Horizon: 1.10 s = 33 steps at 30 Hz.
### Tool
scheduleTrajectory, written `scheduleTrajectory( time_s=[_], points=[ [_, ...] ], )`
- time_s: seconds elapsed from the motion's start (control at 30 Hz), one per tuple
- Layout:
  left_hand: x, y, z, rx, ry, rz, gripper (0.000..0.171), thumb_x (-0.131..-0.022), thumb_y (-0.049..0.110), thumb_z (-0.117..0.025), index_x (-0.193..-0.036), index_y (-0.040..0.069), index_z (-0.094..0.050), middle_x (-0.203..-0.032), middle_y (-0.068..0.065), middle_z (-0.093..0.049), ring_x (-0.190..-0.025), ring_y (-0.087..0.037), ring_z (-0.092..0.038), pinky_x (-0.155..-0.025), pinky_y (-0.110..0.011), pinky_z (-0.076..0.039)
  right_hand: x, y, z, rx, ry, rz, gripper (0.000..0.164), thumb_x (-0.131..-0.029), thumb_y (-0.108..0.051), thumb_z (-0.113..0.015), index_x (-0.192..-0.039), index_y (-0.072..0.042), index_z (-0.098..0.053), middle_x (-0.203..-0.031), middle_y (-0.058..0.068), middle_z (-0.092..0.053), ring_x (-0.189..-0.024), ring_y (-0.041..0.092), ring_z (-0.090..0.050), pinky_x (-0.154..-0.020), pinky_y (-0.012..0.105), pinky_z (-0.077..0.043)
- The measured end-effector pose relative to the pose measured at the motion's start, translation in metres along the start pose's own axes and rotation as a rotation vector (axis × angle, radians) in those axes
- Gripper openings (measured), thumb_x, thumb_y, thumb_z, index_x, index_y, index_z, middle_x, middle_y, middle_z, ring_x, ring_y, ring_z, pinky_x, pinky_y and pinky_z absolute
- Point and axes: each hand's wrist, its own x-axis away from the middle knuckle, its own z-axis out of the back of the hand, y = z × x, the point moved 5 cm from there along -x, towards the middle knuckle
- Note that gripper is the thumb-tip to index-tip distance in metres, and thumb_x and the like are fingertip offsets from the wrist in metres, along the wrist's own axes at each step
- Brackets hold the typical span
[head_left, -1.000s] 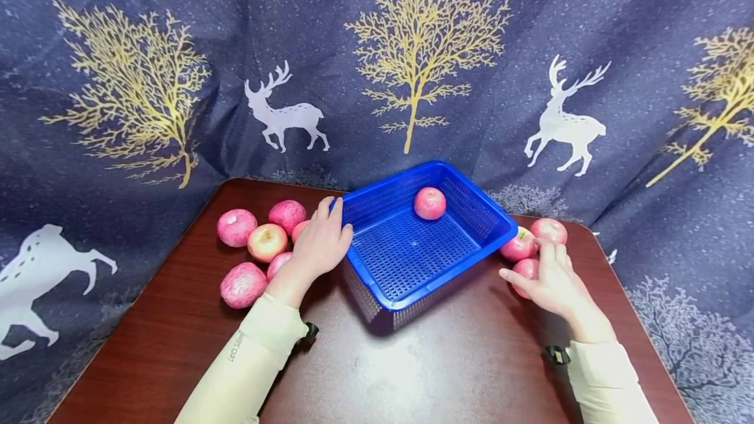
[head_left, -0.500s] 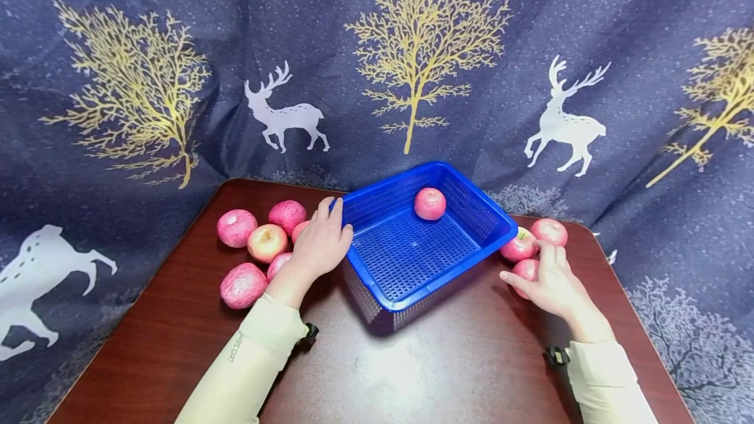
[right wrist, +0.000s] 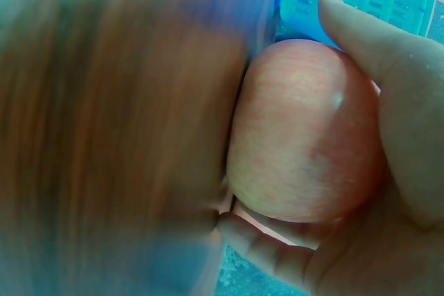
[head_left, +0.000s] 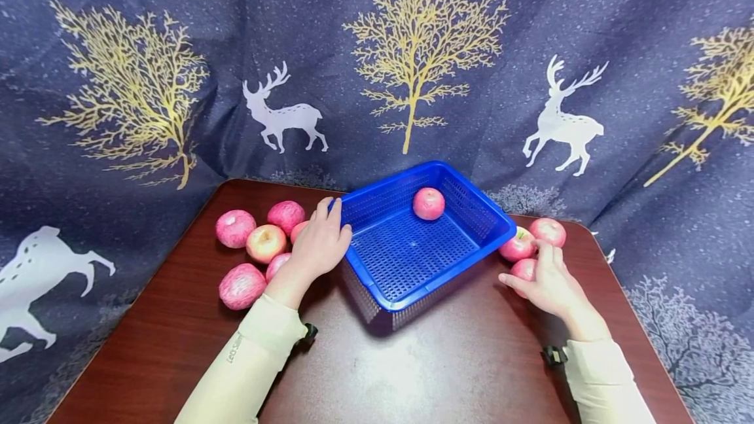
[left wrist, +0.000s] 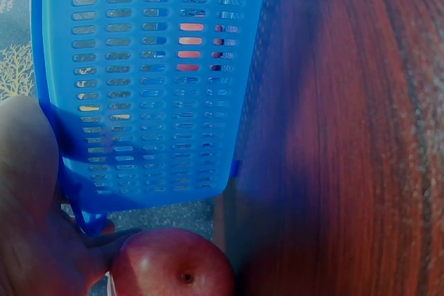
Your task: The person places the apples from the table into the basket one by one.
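Unchanged from a second ago, the left hand [head_left: 318,248] grips the basket [head_left: 412,254] at nine o'clock and the right hand [head_left: 552,286] curls round an apple [right wrist: 305,136] at four, so it remains on the table [head_left: 453,358].

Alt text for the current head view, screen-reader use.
A person's left hand holds a blue basket with one apple inside; the right hand cups another apple beside two more on the brown table. Further apples lie left of the basket.
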Motion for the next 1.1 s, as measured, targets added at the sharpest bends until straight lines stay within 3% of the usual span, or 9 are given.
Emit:
scheduleTrajectory(
  time_s=[0.37, 0.67, 0.9, 1.07, 1.1],
  points=[
    [0.0, 0.001, 0.002, -0.005, 0.003, -0.007, 0.07, -0.112, 0.035, -0.047, -0.167, -0.007, -0.041, -0.17, -0.03, -0.037, -0.149, -0.046, -0.05, -0.115, -0.061, -0.048, -0.001, 0.003, -0.003, 0.001, -0.051, -0.058, 0.107, -0.084, -0.045, -0.098, -0.144, 0.017, -0.035, -0.127, 0.045, -0.047, -0.116, 0.061, -0.054, -0.096, 0.071, -0.048],
    [0.0, 0.0, 0.0, -0.007, 0.023, -0.014, 0.067, -0.111, 0.029, -0.054, -0.166, -0.008, -0.042, -0.169, -0.031, -0.039, -0.147, -0.047, -0.052, -0.113, -0.061, -0.049, 0.0, 0.008, -0.001, 0.029, -0.107, -0.113, 0.107, -0.085, -0.052, -0.095, -0.14, 0.019, -0.038, -0.122, 0.045, -0.048, -0.108, 0.06, -0.061, -0.093, 0.069, -0.051],
    [0.0, -0.001, -0.001, -0.004, 0.023, -0.012, 0.068, -0.111, 0.029, -0.055, -0.166, -0.008, -0.042, -0.169, -0.03, -0.038, -0.148, -0.046, -0.052, -0.113, -0.062, -0.05, 0.0, 0.008, 0.0, 0.01, -0.119, -0.114, 0.106, -0.085, -0.053, -0.095, -0.14, 0.018, -0.039, -0.12, 0.044, -0.051, -0.106, 0.058, -0.063, -0.094, 0.068, -0.051],
    [0.0, 0.0, -0.001, -0.004, 0.021, -0.013, 0.068, -0.111, 0.029, -0.055, -0.166, -0.008, -0.042, -0.169, -0.03, -0.038, -0.148, -0.047, -0.052, -0.112, -0.062, -0.05, 0.0, 0.014, -0.001, -0.018, -0.116, -0.105, 0.107, -0.084, -0.062, -0.092, -0.137, 0.018, -0.043, -0.12, 0.044, -0.053, -0.105, 0.058, -0.063, -0.094, 0.068, -0.051],
    [0.0, 0.0, 0.0, -0.004, 0.02, -0.012, 0.068, -0.111, 0.029, -0.055, -0.166, -0.008, -0.042, -0.169, -0.03, -0.038, -0.147, -0.047, -0.052, -0.112, -0.062, -0.05, -0.001, 0.019, -0.003, -0.014, -0.103, -0.1, 0.106, -0.083, -0.063, -0.092, -0.135, 0.017, -0.045, -0.118, 0.044, -0.053, -0.103, 0.057, -0.063, -0.093, 0.064, -0.052]
  ],
)
